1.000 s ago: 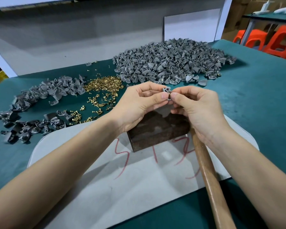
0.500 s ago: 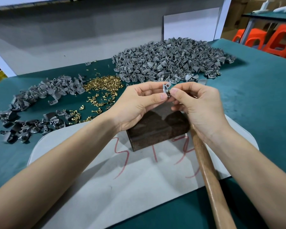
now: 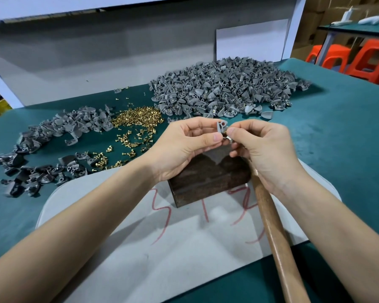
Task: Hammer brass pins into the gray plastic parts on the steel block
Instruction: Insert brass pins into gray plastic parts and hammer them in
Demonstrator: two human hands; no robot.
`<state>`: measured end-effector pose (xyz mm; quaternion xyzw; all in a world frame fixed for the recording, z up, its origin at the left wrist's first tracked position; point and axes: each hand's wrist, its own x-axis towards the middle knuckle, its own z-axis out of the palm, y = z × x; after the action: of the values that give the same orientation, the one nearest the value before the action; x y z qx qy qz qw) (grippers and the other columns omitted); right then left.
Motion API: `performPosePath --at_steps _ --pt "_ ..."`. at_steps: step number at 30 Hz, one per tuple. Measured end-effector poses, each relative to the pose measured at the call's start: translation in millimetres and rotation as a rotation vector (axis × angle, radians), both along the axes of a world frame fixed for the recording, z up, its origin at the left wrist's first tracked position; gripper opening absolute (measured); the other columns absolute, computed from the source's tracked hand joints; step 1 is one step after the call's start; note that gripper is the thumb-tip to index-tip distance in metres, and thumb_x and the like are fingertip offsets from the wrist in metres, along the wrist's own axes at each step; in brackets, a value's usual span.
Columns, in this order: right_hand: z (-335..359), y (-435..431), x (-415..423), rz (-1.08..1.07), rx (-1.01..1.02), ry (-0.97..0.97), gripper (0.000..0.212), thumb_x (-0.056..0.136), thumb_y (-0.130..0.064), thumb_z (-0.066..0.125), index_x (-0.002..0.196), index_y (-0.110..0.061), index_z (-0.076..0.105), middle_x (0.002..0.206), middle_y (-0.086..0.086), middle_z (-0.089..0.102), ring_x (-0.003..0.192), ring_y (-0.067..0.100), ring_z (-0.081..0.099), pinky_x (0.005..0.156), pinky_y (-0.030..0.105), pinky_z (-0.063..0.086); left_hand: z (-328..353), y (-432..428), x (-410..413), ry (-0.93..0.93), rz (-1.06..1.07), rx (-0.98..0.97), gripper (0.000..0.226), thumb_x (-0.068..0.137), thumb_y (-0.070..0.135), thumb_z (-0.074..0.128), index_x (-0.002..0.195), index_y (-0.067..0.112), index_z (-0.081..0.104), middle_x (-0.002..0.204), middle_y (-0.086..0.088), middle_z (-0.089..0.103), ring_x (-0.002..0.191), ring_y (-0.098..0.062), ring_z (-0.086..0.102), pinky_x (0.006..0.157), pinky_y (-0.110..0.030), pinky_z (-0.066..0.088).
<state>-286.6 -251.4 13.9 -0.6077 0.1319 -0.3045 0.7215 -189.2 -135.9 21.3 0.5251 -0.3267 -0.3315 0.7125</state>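
Note:
My left hand (image 3: pixel 184 145) pinches a small gray plastic part (image 3: pixel 220 126) between thumb and fingers, held above the rusty steel block (image 3: pixel 206 178). My right hand (image 3: pixel 267 149) meets it from the right and pinches a brass pin (image 3: pixel 225 131) against the part. The hammer's wooden handle (image 3: pixel 276 237) runs from under my right hand toward the near table edge; its head is hidden. Loose brass pins (image 3: pixel 138 119) lie in a heap behind my left hand.
A big pile of gray parts (image 3: pixel 223 90) sits at the back. Darker gray parts (image 3: pixel 42 149) are strewn at the left. The block stands on a white board (image 3: pixel 162 248) with red marks, on a green table (image 3: pixel 337 138). Orange stools (image 3: pixel 359 60) stand far right.
Both hands have risen slightly with the gray part, which is turned more upright. The block and the hammer handle have stayed put.

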Motion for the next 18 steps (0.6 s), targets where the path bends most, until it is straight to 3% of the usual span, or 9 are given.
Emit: performPosePath --at_steps 18 --pt "-3.8 6.4 1.6 -0.032 0.11 -0.042 0.02 0.081 0.004 0.064 0.066 -0.009 0.065 0.053 -0.003 0.06 0.048 0.003 0.053 0.046 0.015 0.046 0.3 -0.4 -0.3 -0.014 0.016 0.027 0.026 0.064 -0.002 0.065 0.089 0.003 0.063 0.071 -0.002 0.072 0.067 -0.009 0.07 0.067 -0.016 0.054"
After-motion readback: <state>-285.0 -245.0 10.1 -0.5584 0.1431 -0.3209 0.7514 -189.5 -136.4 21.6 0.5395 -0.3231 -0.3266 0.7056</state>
